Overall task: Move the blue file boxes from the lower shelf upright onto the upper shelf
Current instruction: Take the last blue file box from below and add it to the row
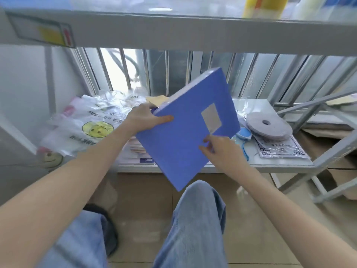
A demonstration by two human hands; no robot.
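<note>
A blue file box (185, 130) with a grey label window is held tilted in the air in front of the lower shelf (270, 163). My left hand (144, 118) grips its left edge, thumb lying on the blue face. My right hand (220, 149) pinches its lower right edge below the label. The box's bottom corner hangs over my knee. The grey front edge of the upper shelf (193, 33) runs across the top of the view, above the box. Under the box, on the lower shelf, lies a stack of flat papers or folders (139, 149), partly hidden.
White plastic bags with yellow smiley faces (92, 122) fill the lower shelf's left side. A grey roll of tape (268, 126), a small blue round object (244, 134) and a packaged sheet (280, 149) lie at right. Yellow containers (262, 6) stand on the upper shelf. Metal bars are behind, a slanted frame at right.
</note>
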